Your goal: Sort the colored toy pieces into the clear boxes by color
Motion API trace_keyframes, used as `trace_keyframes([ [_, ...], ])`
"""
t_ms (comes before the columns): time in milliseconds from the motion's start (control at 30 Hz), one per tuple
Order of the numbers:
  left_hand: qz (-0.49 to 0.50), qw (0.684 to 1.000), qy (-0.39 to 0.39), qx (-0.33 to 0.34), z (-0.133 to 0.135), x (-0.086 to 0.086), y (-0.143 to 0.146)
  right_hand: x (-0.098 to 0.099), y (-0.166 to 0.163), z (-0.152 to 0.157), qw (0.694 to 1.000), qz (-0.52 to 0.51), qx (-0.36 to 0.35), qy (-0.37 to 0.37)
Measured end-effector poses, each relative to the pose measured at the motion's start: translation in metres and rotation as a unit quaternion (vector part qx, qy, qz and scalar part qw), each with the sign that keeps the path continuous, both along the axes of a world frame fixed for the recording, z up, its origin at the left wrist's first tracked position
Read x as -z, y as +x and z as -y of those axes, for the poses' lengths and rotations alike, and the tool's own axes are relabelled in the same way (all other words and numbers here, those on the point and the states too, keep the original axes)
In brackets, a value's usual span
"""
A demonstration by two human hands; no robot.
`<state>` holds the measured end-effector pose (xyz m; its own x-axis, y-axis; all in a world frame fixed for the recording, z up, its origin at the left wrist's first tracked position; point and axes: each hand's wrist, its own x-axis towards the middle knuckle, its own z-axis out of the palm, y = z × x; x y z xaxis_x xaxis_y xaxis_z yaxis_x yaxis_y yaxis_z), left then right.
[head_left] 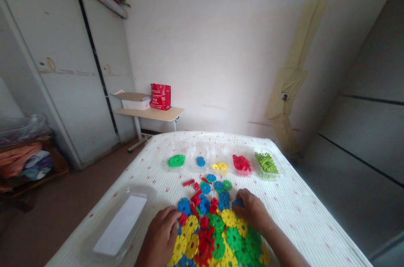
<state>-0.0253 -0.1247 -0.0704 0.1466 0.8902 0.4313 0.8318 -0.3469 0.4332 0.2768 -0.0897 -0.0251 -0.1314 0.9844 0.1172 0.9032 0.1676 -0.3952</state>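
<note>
A heap of plastic pieces lies on the table before me, with yellow flower discs [229,218], green flower discs [234,238], blue flower discs [184,206] and red blocks [204,222]. At the heap's left edge, my left hand [160,233] has its fingers curled in beside a red block [183,218]; whatever they hold is hidden. On the right side, my right hand [252,210] is closed with its fingertips on a blue flower disc [237,203], partly covered by them.
Behind the heap stand clear tubs holding green discs [176,160], blue discs [200,161], yellow discs [221,166], red pieces [241,163] and light-green pieces [267,162]. A clear tray [128,193] with white paper [121,225] lies left. A side table [170,113] carries a red bag [160,96].
</note>
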Motion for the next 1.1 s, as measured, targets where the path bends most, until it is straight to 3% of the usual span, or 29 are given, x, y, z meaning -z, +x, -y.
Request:
trace_keyframes([
  [167, 0.013, 0.999, 0.043, 0.012, -0.004, 0.007, -0.001, -0.006, -0.001, -0.010, 0.991, -0.130, 0.011, -0.017],
  [267, 0.011, 0.998, 0.065, 0.018, -0.006, 0.011, -0.002, -0.007, -0.014, -0.021, 0.989, -0.150, 0.010, 0.002],
  [467, 0.010, 0.996, 0.086, 0.008, -0.006, 0.015, -0.001, -0.002, -0.044, -0.042, 0.994, -0.108, 0.022, 0.009],
  [667, 0.006, 0.998, 0.061, 0.018, -0.004, 0.011, 0.001, 0.000, -0.053, -0.052, 0.999, -0.035, 0.020, -0.005],
  [1100, 0.009, 0.999, 0.037, 0.015, -0.002, 0.006, 0.003, -0.013, -0.064, -0.036, 0.998, 0.058, -0.005, 0.015],
])
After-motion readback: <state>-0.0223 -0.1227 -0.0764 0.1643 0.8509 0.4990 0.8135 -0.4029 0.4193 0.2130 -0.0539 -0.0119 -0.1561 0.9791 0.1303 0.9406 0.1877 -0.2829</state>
